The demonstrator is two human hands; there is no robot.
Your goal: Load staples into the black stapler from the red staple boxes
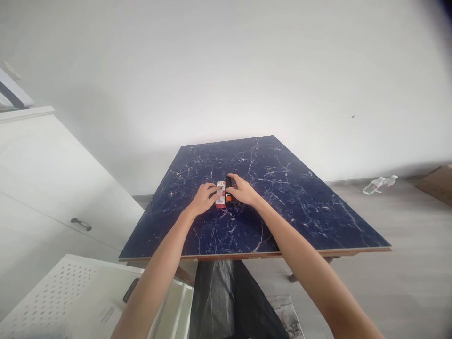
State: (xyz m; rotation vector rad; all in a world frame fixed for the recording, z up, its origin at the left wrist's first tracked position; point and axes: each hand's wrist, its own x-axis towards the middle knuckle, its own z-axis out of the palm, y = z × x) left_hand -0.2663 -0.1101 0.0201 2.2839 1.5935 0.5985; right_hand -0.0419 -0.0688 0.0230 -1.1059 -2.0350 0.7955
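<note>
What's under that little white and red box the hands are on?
The box rests on the dark blue marbled table. The left hand touches it; the right hand covers a black and orange thing beside it, mostly hidden.

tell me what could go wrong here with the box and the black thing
1. The left hand and right hand hide much of the small box and the black object, so the grip may be less secure than it looks; one might slip.
2. Both sit on a hard marble-look table; a drop could knock or scuff them.
3. Two bottles lie on the floor, a possible trip hazard.
</note>
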